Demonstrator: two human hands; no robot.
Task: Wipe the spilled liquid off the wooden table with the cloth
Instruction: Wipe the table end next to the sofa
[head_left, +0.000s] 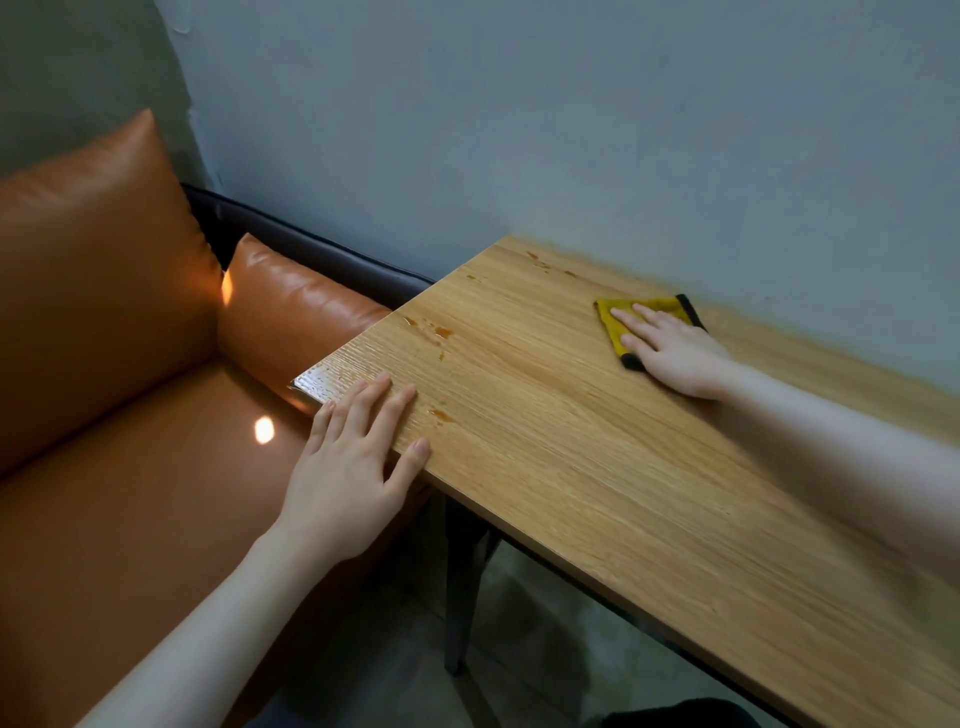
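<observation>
Wiping, early stage: right hand (675, 353), fingers spread flat, presses yellow cloth (631, 325) by the far wall on the wooden table (597, 467); left hand (353, 457) flat, fingers slightly apart, at near-left corner; amber droplets (441, 332) left of the cloth remain unwiped.

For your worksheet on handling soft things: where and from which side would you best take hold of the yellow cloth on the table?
Probably the cloth's free left edge, coming from the sofa side. It lies flat on the table, the right hand covers its right part, and the wall blocks the far side.
</observation>
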